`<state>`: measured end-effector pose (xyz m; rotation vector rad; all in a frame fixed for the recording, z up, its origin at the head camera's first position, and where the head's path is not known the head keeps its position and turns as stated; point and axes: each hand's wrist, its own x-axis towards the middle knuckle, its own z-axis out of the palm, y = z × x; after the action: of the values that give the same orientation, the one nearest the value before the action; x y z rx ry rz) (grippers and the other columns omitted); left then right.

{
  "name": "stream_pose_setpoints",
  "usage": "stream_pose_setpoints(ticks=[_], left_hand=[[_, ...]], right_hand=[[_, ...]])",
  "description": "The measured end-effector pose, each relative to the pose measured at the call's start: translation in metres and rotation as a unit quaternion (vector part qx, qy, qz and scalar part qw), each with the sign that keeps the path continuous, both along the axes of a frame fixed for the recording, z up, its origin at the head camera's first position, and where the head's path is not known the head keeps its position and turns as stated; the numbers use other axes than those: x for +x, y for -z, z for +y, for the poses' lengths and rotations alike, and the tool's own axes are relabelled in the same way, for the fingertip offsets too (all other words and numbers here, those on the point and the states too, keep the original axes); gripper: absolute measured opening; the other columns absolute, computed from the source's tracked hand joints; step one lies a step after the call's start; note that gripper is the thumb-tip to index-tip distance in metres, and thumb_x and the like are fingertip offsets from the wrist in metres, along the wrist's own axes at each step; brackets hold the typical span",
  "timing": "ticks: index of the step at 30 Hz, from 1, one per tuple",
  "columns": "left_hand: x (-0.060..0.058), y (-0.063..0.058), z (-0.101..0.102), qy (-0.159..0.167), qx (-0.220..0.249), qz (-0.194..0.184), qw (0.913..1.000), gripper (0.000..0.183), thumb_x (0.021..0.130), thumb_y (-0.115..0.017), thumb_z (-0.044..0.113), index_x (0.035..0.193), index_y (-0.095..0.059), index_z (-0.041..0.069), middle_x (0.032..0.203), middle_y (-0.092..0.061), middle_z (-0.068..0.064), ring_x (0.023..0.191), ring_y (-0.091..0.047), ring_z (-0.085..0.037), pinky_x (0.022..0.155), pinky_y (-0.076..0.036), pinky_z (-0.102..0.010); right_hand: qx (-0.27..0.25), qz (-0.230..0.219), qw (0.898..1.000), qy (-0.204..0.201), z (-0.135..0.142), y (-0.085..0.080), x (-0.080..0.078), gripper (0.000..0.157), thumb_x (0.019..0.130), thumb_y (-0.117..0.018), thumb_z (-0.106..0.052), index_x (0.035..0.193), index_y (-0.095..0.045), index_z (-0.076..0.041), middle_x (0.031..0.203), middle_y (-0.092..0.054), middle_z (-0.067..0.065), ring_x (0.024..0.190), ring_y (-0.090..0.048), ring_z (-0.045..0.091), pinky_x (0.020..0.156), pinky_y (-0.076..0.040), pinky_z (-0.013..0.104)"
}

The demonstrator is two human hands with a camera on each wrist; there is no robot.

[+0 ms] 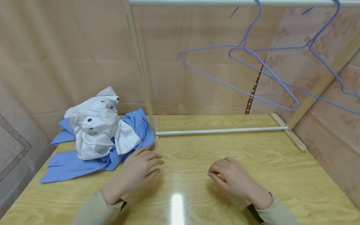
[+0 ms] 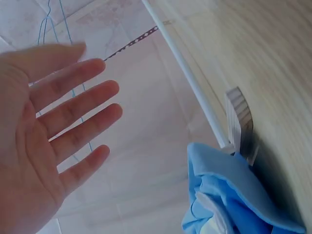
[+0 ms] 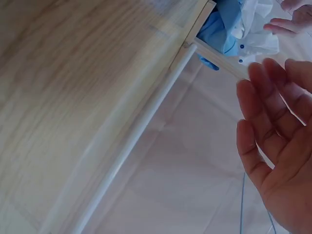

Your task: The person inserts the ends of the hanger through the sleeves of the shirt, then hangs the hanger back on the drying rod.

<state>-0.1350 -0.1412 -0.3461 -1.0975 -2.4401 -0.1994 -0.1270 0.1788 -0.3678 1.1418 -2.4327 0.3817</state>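
Observation:
In the head view a crumpled white shirt (image 1: pixel 97 125) with dark blue buttons lies on top of a blue shirt (image 1: pixel 76 167) at the table's left. My left hand (image 1: pixel 137 168) is beside the blue shirt's right side, its fingers spread and holding nothing; the left wrist view shows the bare palm (image 2: pixel 29 146). Over the middle of the table my right hand (image 1: pixel 233 178) has loosely bent fingers with nothing in them. Two blue wire hangers, a nearer one (image 1: pixel 208 75) and one farther right (image 1: pixel 323 59), hang above, away from both hands.
A white top rail (image 1: pixel 197 2) carries the hangers. The rack's wooden left post (image 1: pixel 140 68) stands beside the shirts, and its right post (image 1: pixel 323 81) leans near the right curtain. A white lower bar (image 1: pixel 222 131) crosses just above the wooden table (image 1: pixel 191 165). Curtains hang behind.

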Motion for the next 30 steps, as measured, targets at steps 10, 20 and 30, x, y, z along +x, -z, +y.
stream_pose_setpoints(ticks=[10,20,30], left_hand=[[-0.015,-0.013,-0.025,-0.069,0.115,0.126,0.9830,0.009,0.071,-0.072,0.010,0.079,-0.068,0.011,0.072,-0.064,0.000,0.067,-0.060,-0.019,0.067,-0.044,-0.036],[-0.029,-0.013,-0.054,-0.173,0.190,0.160,0.9531,0.008,0.079,-0.063,0.008,0.083,-0.068,0.005,0.074,-0.065,-0.008,0.068,-0.059,-0.029,0.065,-0.041,-0.041],[-0.049,-0.006,-0.083,-0.252,0.291,0.146,0.9112,0.054,0.072,-0.067,0.002,0.123,-0.050,-0.003,0.137,-0.039,-0.020,0.119,-0.034,-0.042,0.095,-0.025,-0.057]], right_hand=[[-0.022,-0.014,0.999,0.021,-0.004,0.002,-0.005,0.023,0.080,-0.067,-0.021,0.067,-0.049,-0.026,0.060,-0.038,-0.023,0.055,-0.031,-0.006,0.056,-0.028,0.016],[-0.029,-0.081,0.996,0.039,-0.013,0.003,-0.014,0.020,0.083,-0.064,-0.025,0.069,-0.051,-0.027,0.064,-0.044,-0.022,0.056,-0.041,-0.001,0.056,-0.036,0.018],[-0.051,-0.112,0.992,0.036,-0.025,0.004,-0.023,0.012,0.084,-0.064,-0.019,0.075,-0.056,-0.023,0.069,-0.050,-0.019,0.062,-0.048,0.000,0.057,-0.041,0.017]])
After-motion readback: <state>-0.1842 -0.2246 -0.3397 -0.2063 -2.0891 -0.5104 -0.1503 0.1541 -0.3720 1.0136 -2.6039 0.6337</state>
